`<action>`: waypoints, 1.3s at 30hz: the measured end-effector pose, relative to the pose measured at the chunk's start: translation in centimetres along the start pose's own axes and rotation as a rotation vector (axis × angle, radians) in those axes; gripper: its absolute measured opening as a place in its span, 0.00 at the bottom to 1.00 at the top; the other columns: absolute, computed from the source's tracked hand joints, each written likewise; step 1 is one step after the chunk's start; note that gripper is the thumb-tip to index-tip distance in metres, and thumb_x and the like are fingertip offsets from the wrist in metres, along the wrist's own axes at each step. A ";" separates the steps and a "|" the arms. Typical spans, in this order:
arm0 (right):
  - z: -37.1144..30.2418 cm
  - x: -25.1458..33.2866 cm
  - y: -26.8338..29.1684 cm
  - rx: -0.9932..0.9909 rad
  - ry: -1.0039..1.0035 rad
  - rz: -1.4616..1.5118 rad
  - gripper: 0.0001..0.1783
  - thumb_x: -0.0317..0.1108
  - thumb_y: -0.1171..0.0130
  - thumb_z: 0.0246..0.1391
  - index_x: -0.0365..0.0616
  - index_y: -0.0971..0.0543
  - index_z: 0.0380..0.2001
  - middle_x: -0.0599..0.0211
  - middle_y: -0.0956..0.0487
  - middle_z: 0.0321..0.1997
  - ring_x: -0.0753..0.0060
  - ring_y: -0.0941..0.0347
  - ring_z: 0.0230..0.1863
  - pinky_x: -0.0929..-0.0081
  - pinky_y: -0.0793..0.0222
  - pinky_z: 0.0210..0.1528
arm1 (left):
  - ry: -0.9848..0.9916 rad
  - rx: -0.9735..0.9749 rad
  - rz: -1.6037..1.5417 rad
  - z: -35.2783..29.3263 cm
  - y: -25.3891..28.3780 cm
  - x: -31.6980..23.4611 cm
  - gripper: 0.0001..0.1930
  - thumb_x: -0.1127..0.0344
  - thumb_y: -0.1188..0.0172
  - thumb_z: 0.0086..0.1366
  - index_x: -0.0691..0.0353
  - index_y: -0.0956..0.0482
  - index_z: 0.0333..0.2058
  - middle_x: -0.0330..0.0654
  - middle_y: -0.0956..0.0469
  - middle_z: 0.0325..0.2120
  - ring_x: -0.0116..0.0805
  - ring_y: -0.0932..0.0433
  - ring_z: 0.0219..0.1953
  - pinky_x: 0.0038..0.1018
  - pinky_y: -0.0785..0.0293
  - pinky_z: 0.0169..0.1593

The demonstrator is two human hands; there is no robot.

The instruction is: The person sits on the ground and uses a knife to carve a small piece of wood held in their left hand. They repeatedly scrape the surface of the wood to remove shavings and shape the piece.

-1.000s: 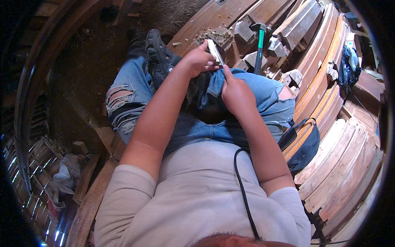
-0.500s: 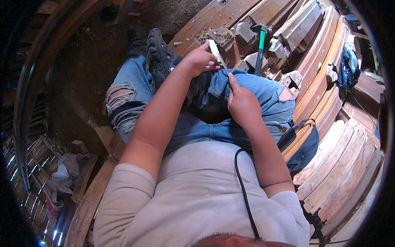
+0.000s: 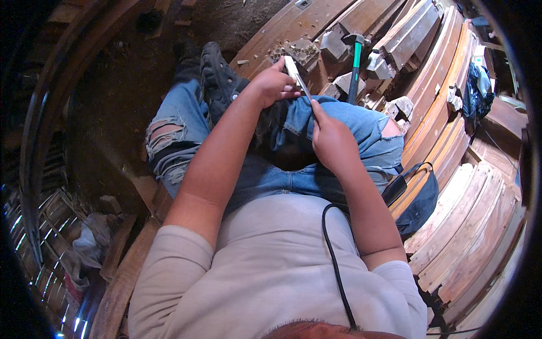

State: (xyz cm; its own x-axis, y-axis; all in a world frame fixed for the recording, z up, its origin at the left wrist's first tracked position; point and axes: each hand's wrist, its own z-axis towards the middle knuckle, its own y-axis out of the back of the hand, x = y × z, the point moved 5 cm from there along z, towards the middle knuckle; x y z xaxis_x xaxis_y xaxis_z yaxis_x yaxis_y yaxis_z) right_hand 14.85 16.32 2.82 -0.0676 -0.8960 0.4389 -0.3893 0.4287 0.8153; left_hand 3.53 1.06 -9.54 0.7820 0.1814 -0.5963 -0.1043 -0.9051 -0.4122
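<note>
My left hand [image 3: 272, 85] pinches a small pale, whitish piece [image 3: 291, 66] over my crossed leg, near the black shoe [image 3: 217, 79]. In my right hand [image 3: 335, 141] is a slim metal tool with a narrow straight blade [image 3: 306, 89]; its handle is hidden in the fist, so I cannot tell a knife from a file. The blade slants up and left from my right fingers, its far end meeting the pale piece. My left fingers are curled around the piece's near side. Both forearms reach over my lap in torn blue jeans [image 3: 361, 121].
A hammer [image 3: 355, 68] with a green and black handle lies beyond my knee among grey-brown blocks [image 3: 337, 42] and shavings. Long wooden boards [image 3: 435, 107] run along the right. A dark fabric item with a strap [image 3: 419, 203] and a dark plastic bag [image 3: 477, 93] rest there.
The tool and the pale piece have shifted very slightly against each other. Both hands keep nearly the same place and grip; the whole view has tilted a little.
</note>
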 end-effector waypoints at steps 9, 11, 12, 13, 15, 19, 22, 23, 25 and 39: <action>2.7 0.9 -0.4 0.066 -0.110 -0.037 0.27 0.35 0.50 0.69 0.50 0.29 0.70 0.38 0.17 0.35 0.33 0.19 0.36 0.37 0.27 0.40 | 0.005 0.008 0.036 -0.1 -0.1 -0.3 0.51 0.82 0.45 0.70 0.46 0.67 0.80 0.52 0.22 0.52 0.41 0.15 0.39 0.36 0.11 0.42; 4.3 0.5 -1.1 0.018 -0.065 -0.026 0.27 0.35 0.51 0.69 0.50 0.29 0.70 0.37 0.17 0.35 0.33 0.19 0.37 0.37 0.27 0.40 | 0.044 0.026 0.004 0.0 -0.1 -0.4 0.53 0.84 0.45 0.70 0.41 0.69 0.80 0.48 0.22 0.48 0.37 0.17 0.39 0.38 0.12 0.43; 4.7 0.5 -1.2 -0.005 -0.043 -0.021 0.27 0.35 0.51 0.69 0.50 0.29 0.70 0.37 0.17 0.35 0.33 0.19 0.37 0.37 0.27 0.40 | 0.044 0.028 0.010 -0.1 -0.1 -0.4 0.53 0.84 0.45 0.70 0.41 0.69 0.80 0.48 0.22 0.48 0.37 0.16 0.39 0.38 0.12 0.44; 5.0 0.4 -1.2 -0.013 -0.040 -0.008 0.27 0.35 0.51 0.69 0.50 0.29 0.70 0.37 0.17 0.35 0.33 0.19 0.37 0.37 0.27 0.40 | 0.043 0.030 0.016 -0.2 -0.1 -0.5 0.53 0.84 0.46 0.69 0.41 0.69 0.80 0.48 0.22 0.48 0.37 0.16 0.40 0.38 0.12 0.44; 5.2 0.5 -1.0 -0.027 -0.030 0.016 0.26 0.35 0.52 0.69 0.49 0.28 0.69 0.37 0.17 0.34 0.33 0.19 0.37 0.37 0.27 0.41 | 0.035 0.039 0.008 -0.2 -0.1 -0.5 0.53 0.84 0.46 0.69 0.42 0.69 0.80 0.48 0.22 0.49 0.37 0.16 0.40 0.38 0.12 0.44; 2.7 0.3 -0.2 0.044 -0.070 -0.023 0.27 0.34 0.51 0.69 0.49 0.29 0.70 0.38 0.17 0.35 0.33 0.19 0.37 0.38 0.26 0.42 | 0.024 0.041 -0.024 -0.1 0.1 -0.4 0.52 0.84 0.46 0.70 0.42 0.67 0.80 0.47 0.23 0.50 0.36 0.18 0.40 0.38 0.12 0.44; -0.3 0.2 0.5 0.035 -0.047 -0.041 0.28 0.34 0.51 0.68 0.49 0.30 0.70 0.40 0.16 0.35 0.33 0.18 0.38 0.38 0.25 0.42 | 0.019 0.012 -0.022 -0.4 -0.1 -0.4 0.51 0.84 0.46 0.70 0.42 0.66 0.80 0.48 0.23 0.50 0.36 0.19 0.39 0.38 0.12 0.44; -1.0 0.0 0.6 0.034 -0.046 -0.043 0.28 0.34 0.51 0.68 0.49 0.30 0.70 0.40 0.16 0.35 0.33 0.18 0.38 0.38 0.25 0.42 | 0.014 0.000 -0.020 -0.5 -0.1 -0.4 0.51 0.84 0.46 0.69 0.43 0.65 0.80 0.48 0.24 0.49 0.36 0.20 0.39 0.38 0.12 0.44; -1.1 0.1 0.8 0.039 -0.062 -0.043 0.28 0.34 0.50 0.68 0.50 0.30 0.71 0.39 0.17 0.35 0.33 0.19 0.38 0.38 0.25 0.43 | 0.016 0.008 -0.027 -0.4 -0.2 -0.3 0.51 0.84 0.46 0.69 0.42 0.66 0.80 0.48 0.24 0.49 0.37 0.20 0.39 0.38 0.12 0.44; -0.3 -0.7 -0.2 0.003 -0.055 0.045 0.28 0.35 0.50 0.69 0.51 0.30 0.71 0.38 0.17 0.36 0.32 0.19 0.39 0.37 0.27 0.44 | 0.005 -0.006 -0.022 0.5 0.5 0.1 0.50 0.82 0.45 0.69 0.48 0.65 0.80 0.54 0.24 0.57 0.45 0.15 0.44 0.42 0.12 0.48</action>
State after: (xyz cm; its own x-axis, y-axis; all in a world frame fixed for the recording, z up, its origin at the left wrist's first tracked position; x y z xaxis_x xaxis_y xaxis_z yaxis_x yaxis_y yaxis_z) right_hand 15.24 16.92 2.42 -0.1350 -0.8808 0.4538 -0.3873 0.4685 0.7941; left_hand 3.20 0.81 -10.17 0.7872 0.1998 -0.5835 -0.0832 -0.9030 -0.4215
